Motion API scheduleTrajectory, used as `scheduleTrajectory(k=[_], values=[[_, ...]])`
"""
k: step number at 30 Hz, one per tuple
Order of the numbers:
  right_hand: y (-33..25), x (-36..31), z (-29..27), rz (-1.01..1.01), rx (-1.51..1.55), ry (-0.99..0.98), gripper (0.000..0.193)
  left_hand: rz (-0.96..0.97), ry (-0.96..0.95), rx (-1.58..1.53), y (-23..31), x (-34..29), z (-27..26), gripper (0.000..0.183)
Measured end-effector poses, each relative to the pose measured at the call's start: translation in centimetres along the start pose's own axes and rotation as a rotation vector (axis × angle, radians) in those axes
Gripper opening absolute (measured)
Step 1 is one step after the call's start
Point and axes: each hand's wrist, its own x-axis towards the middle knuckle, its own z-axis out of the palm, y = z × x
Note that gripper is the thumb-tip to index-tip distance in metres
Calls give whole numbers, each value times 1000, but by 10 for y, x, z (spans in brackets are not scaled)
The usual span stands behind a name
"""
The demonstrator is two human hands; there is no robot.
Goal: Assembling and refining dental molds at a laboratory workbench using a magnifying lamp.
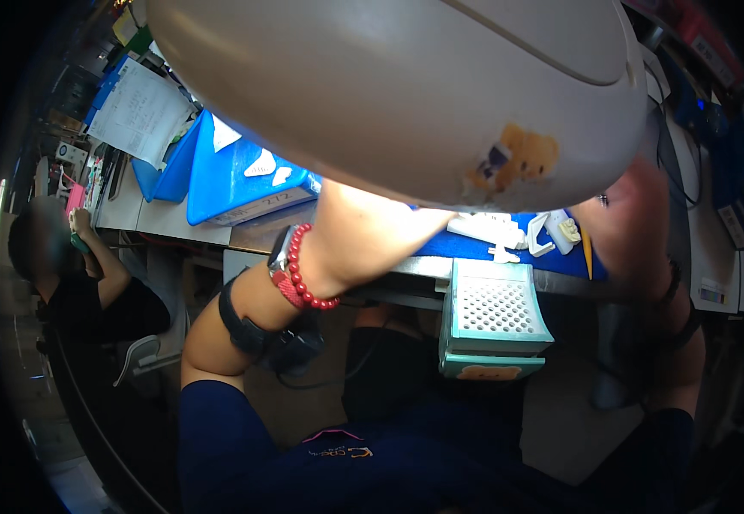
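Hands are hidden behind a beige cap brim (406,86), so their grip cannot be told. Left forearm (303,283) with red beads (299,270) reaches toward white plastic parts (496,231) on the blue mat (475,247).

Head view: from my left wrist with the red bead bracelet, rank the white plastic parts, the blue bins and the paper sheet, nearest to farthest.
1. White plastic parts, on the blue mat to the right of the left wrist.
2. Blue bins, up and to the left on the bench.
3. Paper sheet, farthest, beyond the bins at upper left.
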Motion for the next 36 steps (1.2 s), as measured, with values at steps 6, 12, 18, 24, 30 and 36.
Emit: scheduleTrajectory(k=[6, 12, 18, 24, 30, 36], values=[[-22, -3, 7, -205, 157, -65, 19, -356, 88, -650, 19, 4, 12, 16], [-15, -12, 21, -67, 343, -24, 16, -425, 78, -874, 14, -9, 26, 19], [-14, -14, 22, -22, 449, -24, 19, -640, 61, -1153, 23, -4, 19, 18], [-22, -9, 16, -141, 318, -18, 20, -462, 57, -985, 19, 2, 18, 18], [-24, -8, 15, -191, 355, -56, 21, -642, 19, -1204, 28, 2, 13, 17], [-15, -11, 18, -142, 410, -71, 21, -594, 31, -1180, 27, 4, 11, 16]])
